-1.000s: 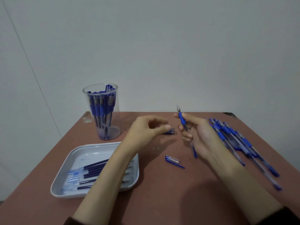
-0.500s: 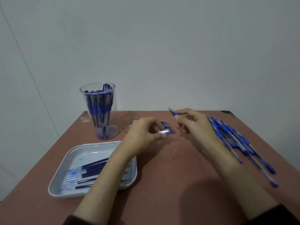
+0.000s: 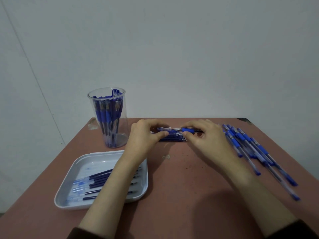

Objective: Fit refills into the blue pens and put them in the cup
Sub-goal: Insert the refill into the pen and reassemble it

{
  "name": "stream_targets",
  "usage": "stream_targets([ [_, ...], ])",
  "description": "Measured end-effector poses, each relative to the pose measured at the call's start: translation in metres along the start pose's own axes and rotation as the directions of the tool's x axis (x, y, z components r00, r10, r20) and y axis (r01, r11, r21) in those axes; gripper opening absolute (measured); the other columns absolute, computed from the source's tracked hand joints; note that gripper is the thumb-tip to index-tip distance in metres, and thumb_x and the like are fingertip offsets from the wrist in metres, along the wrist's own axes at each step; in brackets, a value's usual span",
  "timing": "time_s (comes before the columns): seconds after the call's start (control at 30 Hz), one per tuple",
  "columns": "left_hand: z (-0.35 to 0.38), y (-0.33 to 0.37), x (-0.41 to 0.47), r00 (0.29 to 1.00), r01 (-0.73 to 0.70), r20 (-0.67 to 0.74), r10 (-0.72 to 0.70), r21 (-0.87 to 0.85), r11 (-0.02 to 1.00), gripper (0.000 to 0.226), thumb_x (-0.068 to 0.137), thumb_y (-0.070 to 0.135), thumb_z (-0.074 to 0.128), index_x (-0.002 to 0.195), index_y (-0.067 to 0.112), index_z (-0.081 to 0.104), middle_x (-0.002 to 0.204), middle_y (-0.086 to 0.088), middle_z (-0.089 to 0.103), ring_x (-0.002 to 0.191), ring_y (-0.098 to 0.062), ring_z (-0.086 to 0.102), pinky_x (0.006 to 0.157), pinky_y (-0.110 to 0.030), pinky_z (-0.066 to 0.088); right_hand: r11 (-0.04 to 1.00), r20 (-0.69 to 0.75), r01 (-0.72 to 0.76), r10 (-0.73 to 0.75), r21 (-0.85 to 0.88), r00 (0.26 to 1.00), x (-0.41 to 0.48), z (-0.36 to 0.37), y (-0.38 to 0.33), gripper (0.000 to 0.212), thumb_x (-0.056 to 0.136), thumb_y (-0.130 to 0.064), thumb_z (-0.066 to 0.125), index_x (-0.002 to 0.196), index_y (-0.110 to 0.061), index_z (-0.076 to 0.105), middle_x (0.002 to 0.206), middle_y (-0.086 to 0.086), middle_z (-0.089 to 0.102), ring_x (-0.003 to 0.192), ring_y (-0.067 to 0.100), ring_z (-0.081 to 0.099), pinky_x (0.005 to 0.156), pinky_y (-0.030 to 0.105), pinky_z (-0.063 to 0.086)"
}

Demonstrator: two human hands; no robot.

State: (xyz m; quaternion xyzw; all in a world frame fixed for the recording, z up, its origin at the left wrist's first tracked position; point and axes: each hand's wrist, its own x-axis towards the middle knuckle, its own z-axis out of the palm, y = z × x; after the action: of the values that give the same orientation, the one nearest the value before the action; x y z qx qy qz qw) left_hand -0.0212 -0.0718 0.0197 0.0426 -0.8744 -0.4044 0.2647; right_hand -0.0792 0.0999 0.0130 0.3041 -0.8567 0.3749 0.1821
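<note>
Two pale walls (image 3: pixel 172 57) met behind my reddish worktop (image 3: pixel 189 187). Mid-frame, just above it, my right hand (image 3: pixel 207 140) pinched the blue pen (image 3: pixel 188 130) in its fingers. The pen's long axis ran level left-right, tip pointing left at the cap (image 3: pixel 162 129) clamped in the fingers of my left hand (image 3: pixel 143 140).

Plain workroom: bare white wall (image 3: pixel 172 49), worn reddish table (image 3: pixel 189 200)

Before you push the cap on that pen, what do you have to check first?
1. Right hand grips the pen: ok.
2. Left hand pinches the cap: ok.
3. Cap and pen tip face each other, roughly level: ok.
4. Refill sits fully inside the pen: cannot tell, fingers hide most of the barrel.
5. Cup stands upright by the left hand, ready for the finished pen: ok.
</note>
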Motion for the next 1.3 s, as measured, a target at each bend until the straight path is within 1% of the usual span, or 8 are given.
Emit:
stream_targets([
  [0.17, 0.003, 0.000, 0.000, 0.999, -0.014, 0.047, 0.012, 0.029, 0.999, 0.019, 0.080, 0.015, 0.073, 0.099, 0.020, 0.075, 0.089, 0.002, 0.073, 0.080, -0.004, 0.063, 0.071, -0.008, 0.045, 1.000, 0.063, -0.018, 0.017, 0.020, 0.998, -0.002, 0.000, -0.004, 0.018, 0.087, -0.021, 0.065, 0.101, -0.029, 0.073, 0.089, -0.014, 0.066, 0.092, 0.010, 0.054, 0.083, 0.032, 0.046],
  [0.27, 0.001, 0.000, 0.000, 0.999, -0.009, 0.049, 0.008, 0.019, 1.000, 0.019, 0.080, 0.016, 0.074, 0.099, 0.019, 0.075, 0.086, 0.004, 0.072, 0.074, 0.003, 0.060, 0.069, -0.004, 0.044, 0.998, 0.048, -0.034, 0.032, 0.050, 0.998, -0.003, -0.002, -0.006, 0.017, 0.087, -0.020, 0.065, 0.100, -0.028, 0.073, 0.087, -0.017, 0.063, 0.091, 0.009, 0.056, 0.083, 0.029, 0.047],
  [0.4, 0.001, 0.001, 0.000, 0.998, -0.016, 0.067, 0.015, 0.015, 1.000, 0.020, 0.079, 0.015, 0.075, 0.098, 0.020, 0.075, 0.079, 0.007, 0.067, 0.072, 0.006, 0.059, 0.069, -0.005, 0.045, 0.999, 0.070, -0.010, 0.012, -0.031, 0.997, -0.002, -0.003, -0.007, 0.015, 0.088, -0.019, 0.065, 0.100, -0.024, 0.073, 0.079, -0.025, 0.053, 0.091, 0.008, 0.054, 0.083, 0.027, 0.045],
  [0.63, 0.003, -0.001, 0.000, 0.993, 0.005, 0.120, 0.003, -0.066, 0.998, 0.020, 0.077, 0.018, 0.076, 0.097, 0.022, 0.075, 0.082, 0.007, 0.072, 0.071, 0.008, 0.062, 0.067, -0.005, 0.044, 0.995, 0.134, -0.078, 0.069, 0.065, 0.989, -0.003, -0.002, -0.007, 0.021, 0.089, -0.020, 0.064, 0.106, -0.031, 0.071, 0.093, -0.016, 0.063, 0.092, 0.001, 0.056, 0.074, 0.006, 0.038],
  [0.7, 0.003, -0.001, 0.000, 0.994, 0.008, 0.110, 0.000, -0.072, 0.997, 0.020, 0.077, 0.018, 0.077, 0.096, 0.022, 0.076, 0.080, 0.008, 0.073, 0.068, 0.009, 0.061, 0.067, -0.006, 0.045, 0.989, 0.124, -0.103, 0.089, 0.109, 0.988, -0.003, 0.001, -0.006, 0.018, 0.088, -0.019, 0.065, 0.101, -0.030, 0.070, 0.096, -0.009, 0.067, 0.093, 0.003, 0.059, 0.074, 0.007, 0.040],
  [0.83, 0.002, 0.000, 0.000, 0.993, 0.012, 0.117, -0.003, -0.080, 0.997, 0.022, 0.075, 0.020, 0.078, 0.096, 0.021, 0.076, 0.081, 0.008, 0.073, 0.070, 0.007, 0.062, 0.068, -0.007, 0.046, 0.981, 0.107, -0.115, 0.099, 0.158, 0.989, -0.003, 0.002, -0.006, 0.012, 0.087, -0.017, 0.067, 0.092, -0.027, 0.072, 0.091, -0.010, 0.070, 0.089, 0.002, 0.062, 0.072, 0.005, 0.041],
  [1.07, 0.001, 0.001, -0.003, 0.992, 0.022, 0.128, -0.012, -0.075, 0.997, 0.020, 0.074, 0.016, 0.079, 0.093, 0.015, 0.077, 0.060, 0.017, 0.062, 0.055, 0.010, 0.054, 0.057, -0.004, 0.036, 0.979, 0.142, -0.097, 0.072, 0.178, 0.987, -0.003, 0.003, -0.007, 0.013, 0.087, -0.013, 0.068, 0.090, -0.023, 0.074, 0.081, -0.012, 0.070, 0.077, -0.003, 0.062, 0.065, 0.006, 0.043],
  [1.3, -0.005, 0.002, -0.006, 0.993, 0.021, 0.121, -0.011, -0.080, 0.997, 0.020, 0.073, 0.020, 0.079, 0.093, 0.020, 0.076, 0.069, 0.014, 0.068, 0.062, 0.011, 0.057, 0.060, -0.003, 0.038, 0.957, 0.133, -0.112, 0.079, 0.267, 0.988, -0.007, 0.002, -0.014, 0.016, 0.086, -0.012, 0.068, 0.086, -0.027, 0.074, 0.079, -0.013, 0.072, 0.078, -0.001, 0.065, 0.069, 0.011, 0.048],
])
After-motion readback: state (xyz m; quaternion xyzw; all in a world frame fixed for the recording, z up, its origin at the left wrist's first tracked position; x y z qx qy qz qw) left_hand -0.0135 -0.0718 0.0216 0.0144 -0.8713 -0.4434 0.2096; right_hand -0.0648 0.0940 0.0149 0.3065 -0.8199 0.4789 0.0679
